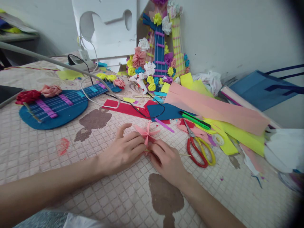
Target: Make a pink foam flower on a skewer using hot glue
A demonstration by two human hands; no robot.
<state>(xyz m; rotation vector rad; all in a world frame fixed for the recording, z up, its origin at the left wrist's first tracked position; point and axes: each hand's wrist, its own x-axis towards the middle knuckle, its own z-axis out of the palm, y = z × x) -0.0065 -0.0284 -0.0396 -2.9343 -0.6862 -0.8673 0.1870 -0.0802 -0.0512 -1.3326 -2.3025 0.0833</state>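
Head view shows me the right hand [167,161], fingers closed round a crosswise stick [185,155] jutting rightward past them, the left hand [127,148], grip unclear, touching pink paper [148,133].

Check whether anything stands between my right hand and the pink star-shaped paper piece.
Nothing visible does: the right hand is right up against the pink star-shaped paper piece, with the left hand on its other side. The scissors lie beyond the right hand, out of the way.
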